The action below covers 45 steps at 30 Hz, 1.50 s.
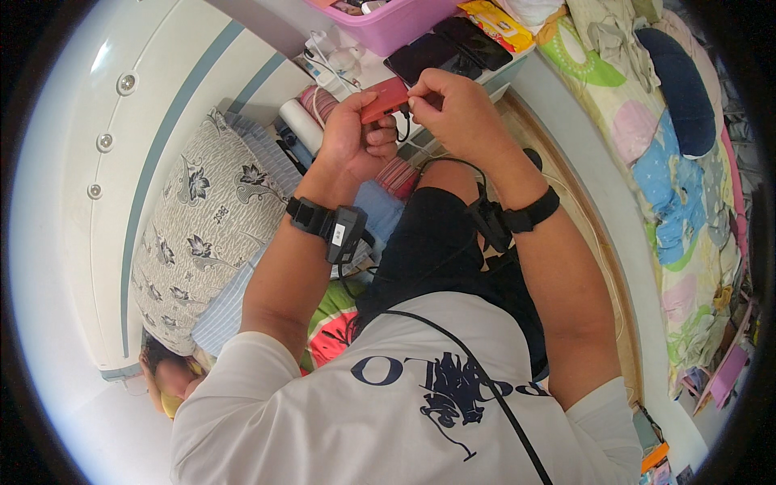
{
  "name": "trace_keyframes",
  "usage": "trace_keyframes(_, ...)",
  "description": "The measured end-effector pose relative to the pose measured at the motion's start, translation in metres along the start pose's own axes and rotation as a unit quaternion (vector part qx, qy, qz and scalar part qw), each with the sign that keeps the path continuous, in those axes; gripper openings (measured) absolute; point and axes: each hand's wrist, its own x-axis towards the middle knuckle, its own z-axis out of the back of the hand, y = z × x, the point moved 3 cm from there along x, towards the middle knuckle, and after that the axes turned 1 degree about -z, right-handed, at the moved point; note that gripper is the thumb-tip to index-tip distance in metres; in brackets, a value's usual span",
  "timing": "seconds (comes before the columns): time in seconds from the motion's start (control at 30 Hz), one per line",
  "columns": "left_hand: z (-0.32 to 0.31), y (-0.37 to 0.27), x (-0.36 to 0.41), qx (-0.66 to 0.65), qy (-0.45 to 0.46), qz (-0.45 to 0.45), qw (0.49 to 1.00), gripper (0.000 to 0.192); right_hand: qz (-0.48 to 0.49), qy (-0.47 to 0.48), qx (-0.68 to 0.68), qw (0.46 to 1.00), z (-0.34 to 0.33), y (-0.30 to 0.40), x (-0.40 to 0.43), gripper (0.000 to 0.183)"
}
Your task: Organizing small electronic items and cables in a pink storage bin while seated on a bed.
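Note:
My left hand [357,130] grips a flat red power bank [386,100], thumb on its top face and fingers curled beneath. Small ports show along the near edge. A black cable plug [405,110] sits at that edge near the right corner, and its black cord [403,134] loops below. My right hand [451,109] has thumb and index finger brought together at the power bank's right end, beside the plug. Whether those fingertips pinch the plug, the case or something small is hidden. Both wrists carry black straps with boxy modules [347,234].
Behind the hands, a white bedside table [370,63] holds a pink bin [388,27], dark tablets [433,54], a yellow packet [500,27] and white chargers [321,42]. Patterned pillows [206,230] lie left, beside another person [173,382]. Rightward is a bed with colourful bedding [667,194].

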Motion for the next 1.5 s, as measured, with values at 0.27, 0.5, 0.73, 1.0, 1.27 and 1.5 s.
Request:
trace_keyframes(0.27, -0.004, -0.001, 0.001, -0.020, 0.038, 0.002, 0.999, 0.022, -0.018, -0.068, 0.159, 0.985, -0.016, -0.016, -0.002, 0.013)
trace_keyframes(0.5, -0.005, -0.003, 0.001, -0.035, -0.028, -0.003, 0.999, 0.036, -0.035, -0.063, 0.297, 0.952, -0.027, -0.014, -0.005, 0.012)
trace_keyframes(0.73, -0.001, -0.002, 0.006, -0.043, 0.011, -0.005, 0.999, 0.034, -0.061, -0.058, 0.323, 0.943, -0.024, -0.010, -0.008, 0.012)
trace_keyframes(1.0, -0.007, -0.002, 0.003, -0.011, 0.002, -0.019, 1.000, 0.027, -0.062, -0.033, 0.289, 0.955, -0.014, -0.011, -0.005, 0.010)
trace_keyframes(1.27, -0.009, -0.003, 0.002, 0.016, 0.009, -0.028, 0.999, 0.026, -0.069, -0.030, 0.263, 0.962, -0.014, -0.017, -0.005, 0.012)
trace_keyframes(1.5, -0.004, -0.004, 0.005, 0.034, 0.018, -0.032, 0.999, 0.023, -0.052, -0.019, 0.230, 0.972, -0.011, -0.020, -0.002, 0.012)
